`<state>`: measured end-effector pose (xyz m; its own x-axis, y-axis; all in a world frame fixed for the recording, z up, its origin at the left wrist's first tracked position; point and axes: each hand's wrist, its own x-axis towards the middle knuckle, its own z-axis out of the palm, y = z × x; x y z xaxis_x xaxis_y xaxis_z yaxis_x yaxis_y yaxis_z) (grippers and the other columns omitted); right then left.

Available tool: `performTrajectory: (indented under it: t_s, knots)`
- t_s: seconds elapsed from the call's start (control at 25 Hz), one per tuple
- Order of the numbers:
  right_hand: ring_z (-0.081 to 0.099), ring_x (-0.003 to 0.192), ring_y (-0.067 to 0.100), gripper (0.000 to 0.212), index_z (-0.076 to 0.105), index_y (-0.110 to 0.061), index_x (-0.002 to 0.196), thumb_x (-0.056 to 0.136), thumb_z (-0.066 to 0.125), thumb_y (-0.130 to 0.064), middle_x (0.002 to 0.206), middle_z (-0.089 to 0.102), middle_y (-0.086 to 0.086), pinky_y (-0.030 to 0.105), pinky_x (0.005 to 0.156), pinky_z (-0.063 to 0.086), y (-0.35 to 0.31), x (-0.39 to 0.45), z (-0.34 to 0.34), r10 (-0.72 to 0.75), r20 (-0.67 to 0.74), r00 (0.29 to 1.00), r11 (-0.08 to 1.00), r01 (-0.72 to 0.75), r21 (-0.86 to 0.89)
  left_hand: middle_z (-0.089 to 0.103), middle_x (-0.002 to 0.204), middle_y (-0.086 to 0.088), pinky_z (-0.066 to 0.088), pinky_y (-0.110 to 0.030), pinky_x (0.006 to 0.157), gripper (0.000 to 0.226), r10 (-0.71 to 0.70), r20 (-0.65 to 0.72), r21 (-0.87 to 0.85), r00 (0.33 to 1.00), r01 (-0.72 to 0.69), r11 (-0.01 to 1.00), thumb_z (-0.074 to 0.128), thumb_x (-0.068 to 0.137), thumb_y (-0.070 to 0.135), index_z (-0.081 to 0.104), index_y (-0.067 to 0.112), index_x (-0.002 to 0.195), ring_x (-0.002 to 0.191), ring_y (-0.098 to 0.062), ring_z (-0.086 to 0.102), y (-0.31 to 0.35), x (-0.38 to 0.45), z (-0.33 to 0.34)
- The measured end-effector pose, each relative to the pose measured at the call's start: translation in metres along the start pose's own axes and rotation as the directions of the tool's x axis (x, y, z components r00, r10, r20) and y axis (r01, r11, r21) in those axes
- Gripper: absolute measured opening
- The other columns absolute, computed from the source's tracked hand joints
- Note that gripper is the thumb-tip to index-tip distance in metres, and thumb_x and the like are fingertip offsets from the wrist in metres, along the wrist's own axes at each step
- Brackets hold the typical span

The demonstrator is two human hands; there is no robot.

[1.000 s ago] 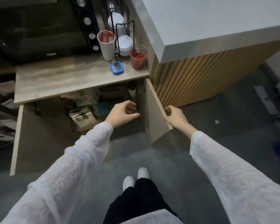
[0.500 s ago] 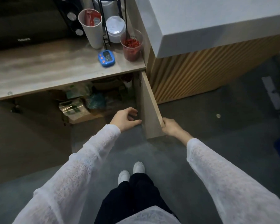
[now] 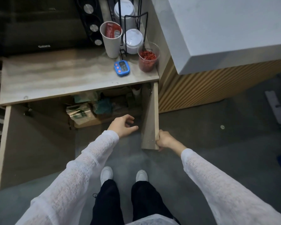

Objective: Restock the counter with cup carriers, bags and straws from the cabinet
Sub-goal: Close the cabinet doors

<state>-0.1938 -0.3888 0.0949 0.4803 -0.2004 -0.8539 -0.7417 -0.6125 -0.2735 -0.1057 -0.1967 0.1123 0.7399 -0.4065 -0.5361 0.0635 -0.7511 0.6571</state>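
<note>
My right hand (image 3: 163, 140) grips the open cabinet door's (image 3: 150, 120) lower corner. My left hand (image 3: 122, 126), fingers loosely curled and empty, hovers before the cabinet (image 3: 39, 138), where packaged bags (image 3: 80, 113) lie on the shelf.

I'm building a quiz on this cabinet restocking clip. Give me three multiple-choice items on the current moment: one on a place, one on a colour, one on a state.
1. Where is the small digital timer?
A. on the wooden shelf top
B. on the floor
C. inside the cabinet

2. What colour is the timer's case?
A. green
B. blue
C. white

3. What is the right hand doing?
A. hanging free
B. holding a cup
C. gripping the light wooden cabinet door

Answers:
1. A, it lies beside the clear plastic cup of red pieces.
2. B, blue case with orange buttons.
3. C, its fingers curl round the open door's edge, while the left hand holds nothing.
</note>
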Motion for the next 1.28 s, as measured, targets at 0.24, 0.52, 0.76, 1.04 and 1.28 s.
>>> performTrajectory:
  t_s: [0.24, 0.52, 0.76, 1.04, 1.28]
  knots:
    - [0.065, 0.102, 0.04, 0.042, 0.044, 0.004, 0.128, 0.09, 0.061, -0.004, 0.128, 0.052, 0.02, 0.038, 0.06, 0.06, -0.076, 0.008, 0.056, 0.072, -0.053, 0.996, 0.957, -0.055, 0.285, 0.067, 0.114, 0.006, 0.052, -0.03, 0.091, 0.045, 0.014, 0.018, 0.01, 1.0, -0.014, 1.0, 0.073, 0.082, 0.038, 0.059, 0.025, 0.122, 0.096, -0.011, 0.064, -0.039, -0.005, -0.038]
    - [0.068, 0.099, 0.036, 0.026, 0.054, 0.004, 0.116, 0.092, 0.059, -0.007, 0.113, 0.062, 0.017, 0.042, 0.08, 0.059, -0.188, 0.04, 0.084, 0.101, -0.161, 0.982, 0.854, -0.003, 0.52, 0.067, 0.112, 0.006, 0.052, -0.033, 0.094, 0.046, -0.029, -0.01, -0.003, 1.0, 0.029, 1.0, 0.075, 0.08, 0.036, 0.06, 0.023, 0.121, 0.097, -0.012, 0.064, -0.094, -0.001, -0.092]
    - [0.067, 0.103, 0.037, 0.033, 0.049, 0.007, 0.123, 0.091, 0.059, 0.001, 0.126, 0.056, 0.024, 0.038, 0.081, 0.059, -0.243, 0.055, 0.074, 0.153, -0.12, 0.981, 0.713, -0.026, 0.7, 0.069, 0.11, 0.002, 0.053, -0.036, 0.095, 0.04, -0.049, 0.022, -0.054, 0.999, 0.05, 0.997, 0.075, 0.081, 0.031, 0.063, 0.02, 0.117, 0.096, -0.014, 0.066, -0.136, 0.017, -0.125]
    - [0.067, 0.101, 0.039, 0.037, 0.037, 0.003, 0.13, 0.094, 0.039, 0.01, 0.132, 0.05, 0.028, 0.043, 0.091, 0.055, -0.28, 0.076, 0.059, 0.098, -0.08, 0.992, 0.575, 0.009, 0.818, 0.069, 0.116, 0.002, 0.051, -0.038, 0.1, 0.036, 0.005, 0.062, -0.124, 0.998, 0.003, 0.992, 0.072, 0.082, 0.032, 0.064, 0.031, 0.117, 0.107, -0.012, 0.064, -0.14, 0.048, -0.14]
    - [0.057, 0.12, 0.034, 0.057, 0.018, 0.007, 0.146, 0.092, 0.03, 0.017, 0.121, 0.049, 0.028, 0.039, 0.103, 0.048, -0.292, 0.076, 0.051, 0.012, -0.057, 0.998, 0.489, 0.044, 0.871, 0.057, 0.138, 0.002, 0.045, -0.036, 0.107, 0.059, 0.027, 0.065, -0.128, 0.998, -0.018, 0.992, 0.071, 0.084, 0.028, 0.05, 0.027, 0.139, 0.125, -0.015, 0.054, -0.144, 0.049, -0.145]
